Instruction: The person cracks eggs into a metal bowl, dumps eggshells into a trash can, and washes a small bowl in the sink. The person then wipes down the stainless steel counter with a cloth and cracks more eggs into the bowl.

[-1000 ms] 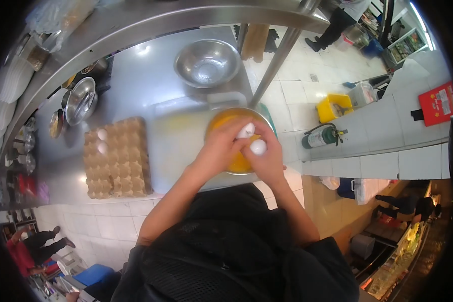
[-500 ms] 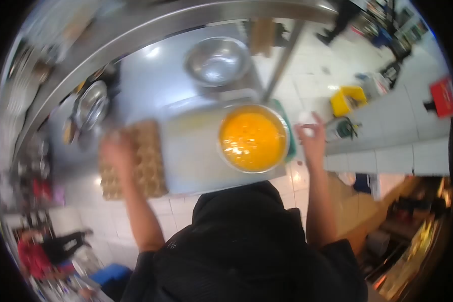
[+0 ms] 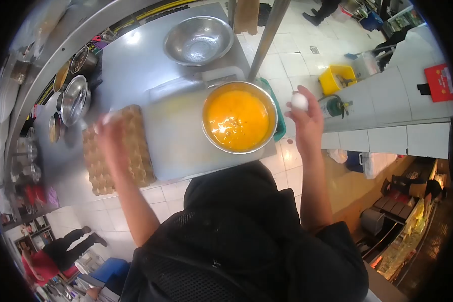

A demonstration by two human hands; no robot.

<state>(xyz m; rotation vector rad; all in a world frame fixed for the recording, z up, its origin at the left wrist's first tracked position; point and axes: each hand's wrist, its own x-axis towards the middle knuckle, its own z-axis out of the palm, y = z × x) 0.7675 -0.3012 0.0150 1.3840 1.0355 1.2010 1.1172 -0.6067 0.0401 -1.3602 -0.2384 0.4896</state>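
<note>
A whole white egg is held in the fingers of my right hand, raised just right of a metal bowl. That bowl is filled with beaten-looking orange-yellow egg and stands on a pale cutting board. My left hand is smeared by motion above a brown cardboard egg tray. Something whitish, seemingly an egg, shows at its closed fingertips. Part of the tray is hidden under my left hand and forearm.
An empty steel bowl sits farther back on the steel table. Several pots and a metal bowl stand at the left. A metal post rises behind the egg bowl, and a green container is beside it.
My left hand has lifted from the tray, with white now at its fingertips. The right hand still holds its egg, now turned more plainly into view. The whole view has shifted slightly.
</note>
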